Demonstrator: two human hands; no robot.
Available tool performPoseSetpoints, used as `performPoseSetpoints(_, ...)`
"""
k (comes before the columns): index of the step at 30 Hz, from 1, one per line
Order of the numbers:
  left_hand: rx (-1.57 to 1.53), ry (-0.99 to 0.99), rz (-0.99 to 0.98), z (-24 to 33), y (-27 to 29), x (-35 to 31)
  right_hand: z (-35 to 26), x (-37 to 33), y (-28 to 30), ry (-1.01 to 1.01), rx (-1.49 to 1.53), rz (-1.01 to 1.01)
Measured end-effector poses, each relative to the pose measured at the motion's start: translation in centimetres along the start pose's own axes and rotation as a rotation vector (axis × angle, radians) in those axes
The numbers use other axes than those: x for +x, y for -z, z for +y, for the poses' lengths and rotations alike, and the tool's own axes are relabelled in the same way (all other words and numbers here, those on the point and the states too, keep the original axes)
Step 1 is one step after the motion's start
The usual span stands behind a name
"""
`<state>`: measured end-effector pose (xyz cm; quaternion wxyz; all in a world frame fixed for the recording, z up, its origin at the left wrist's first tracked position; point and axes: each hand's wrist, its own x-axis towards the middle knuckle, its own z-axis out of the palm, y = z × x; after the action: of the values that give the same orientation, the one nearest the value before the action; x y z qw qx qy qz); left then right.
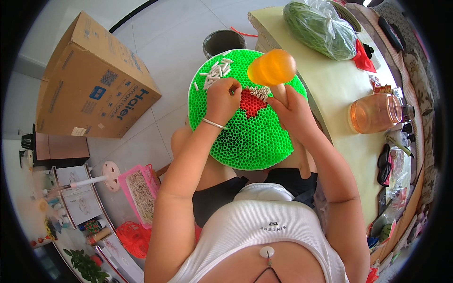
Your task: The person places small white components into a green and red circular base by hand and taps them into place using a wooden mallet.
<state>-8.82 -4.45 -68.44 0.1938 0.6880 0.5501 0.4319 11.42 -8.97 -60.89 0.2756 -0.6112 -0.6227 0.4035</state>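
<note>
Across my lap lies a round board [250, 146] packed with bright green open tubes. A patch of red tubes [253, 104] sits at its middle, with short white sticks [259, 92] standing in tubes along the patch's upper right edge. My right hand [295, 108] grips the wooden handle of a mallet [272, 67], its amber translucent head above the board's upper right. Left of the red patch, my left hand [222, 101] hovers over the board with fingers pinched; what they hold, if anything, is hidden. Loose white sticks [218, 70] lie in a pile just beyond it.
A pale table [325, 94] runs along my right, bearing a bag of green vegetables [321, 30] and a jar of amber liquid [375, 113]. Beyond the board stands a dark bucket [222, 42]. To my left are a large cardboard box [99, 85] and a pink basket of white sticks [125, 181].
</note>
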Motion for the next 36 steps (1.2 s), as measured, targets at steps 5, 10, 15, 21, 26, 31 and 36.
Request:
performPoseSetpoints(5,-0.084,-0.141,-0.08,0.7,0.5,0.1,1.9,-1.0,0.6,-0.108,0.146,-0.004)
performPoseSetpoints(10,0.064,-0.249,-0.107,1.4,-0.6,0.4,3.0,-1.0,0.2,-0.175,0.357,-0.012)
performPoseSetpoints(15,0.165,-0.297,-0.168,1.0,-1.2,1.2,4.4,-0.8,0.0,-0.187,0.418,-0.005)
performPoseSetpoints(21,0.266,-0.253,-0.288,1.5,-1.0,2.3,3.8,-1.2,0.1,-0.166,0.411,-0.043)
performPoseSetpoints(26,0.081,-0.059,-0.238,1.8,0.2,1.5,1.9,-1.5,0.8,-0.102,0.24,-0.066)
performPoseSetpoints(31,-0.056,0.072,0.02,0.0,2.2,0.2,-1.3,-2.4,0.6,0.197,0.009,0.09)
performPoseSetpoints(36,-0.04,0.091,0.031,1.3,3.5,-0.1,-1.7,0.3,1.3,0.051,-0.256,0.016)
